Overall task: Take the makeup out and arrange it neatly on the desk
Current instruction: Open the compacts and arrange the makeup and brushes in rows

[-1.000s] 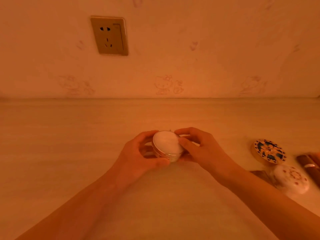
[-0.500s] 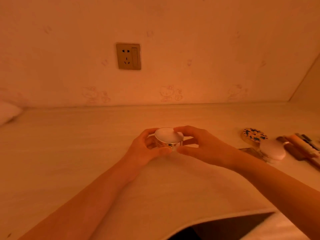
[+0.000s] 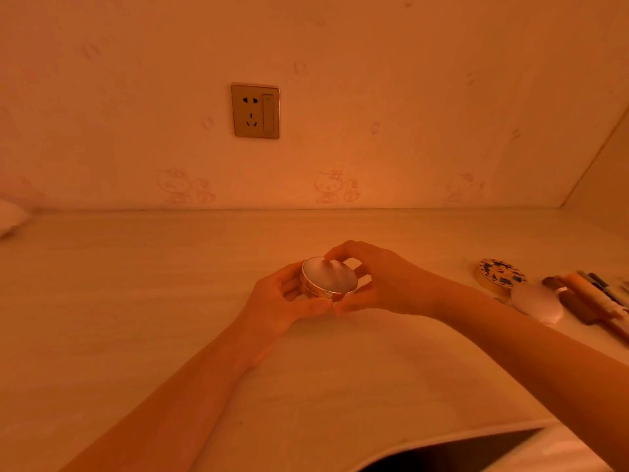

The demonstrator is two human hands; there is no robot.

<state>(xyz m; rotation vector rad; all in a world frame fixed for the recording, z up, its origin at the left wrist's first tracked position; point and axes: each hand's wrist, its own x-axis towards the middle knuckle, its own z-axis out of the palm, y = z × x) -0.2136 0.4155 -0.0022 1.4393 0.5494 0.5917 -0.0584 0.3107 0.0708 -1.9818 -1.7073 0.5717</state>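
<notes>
A round compact (image 3: 329,278) with a pale lid and a shiny gold rim sits between both my hands at the middle of the desk (image 3: 136,301). My left hand (image 3: 284,301) grips its left side, thumb along the front edge. From the right, my right hand (image 3: 377,279) holds it, with a fingertip on the lid's far edge and the thumb at the front. Whether the compact touches the desk I cannot tell.
At the right lie a round patterned blue compact (image 3: 500,273), a pale round compact (image 3: 537,303) and several pencils and tubes (image 3: 592,301). A wall socket (image 3: 255,111) is on the back wall. The desk's front edge (image 3: 442,441) curves at lower right.
The camera has drawn back and the view shifted, showing more of the desk. Both hands keep hold of the compact; the right fingertip now lies on the lid's far edge.
</notes>
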